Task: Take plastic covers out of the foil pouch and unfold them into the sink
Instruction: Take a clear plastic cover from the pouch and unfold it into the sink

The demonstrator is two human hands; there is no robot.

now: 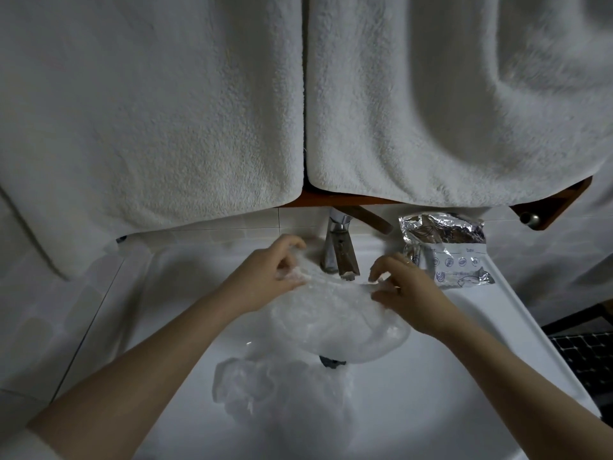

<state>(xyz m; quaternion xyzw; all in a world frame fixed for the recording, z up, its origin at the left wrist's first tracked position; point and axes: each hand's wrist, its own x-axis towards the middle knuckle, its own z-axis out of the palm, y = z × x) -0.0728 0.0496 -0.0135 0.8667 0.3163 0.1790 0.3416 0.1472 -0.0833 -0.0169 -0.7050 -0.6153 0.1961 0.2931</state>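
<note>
Hands over white sink [464, 360]: left hand [265, 273] and right hand [403, 287], fingers curled, pinching opposite edges of clear plastic cover [338, 320] stretched just below chrome faucet [340, 250]; second crumpled cover [275, 390] lying lower in basin, partly hiding dark drain [330, 361]; foil pouch [446, 247] resting on sink ledge right of faucet, near right hand; two white towels [431, 111] hanging above on brown wooden rail [331, 197]; pale tiled wall [215, 224] behind; dim light.
</note>
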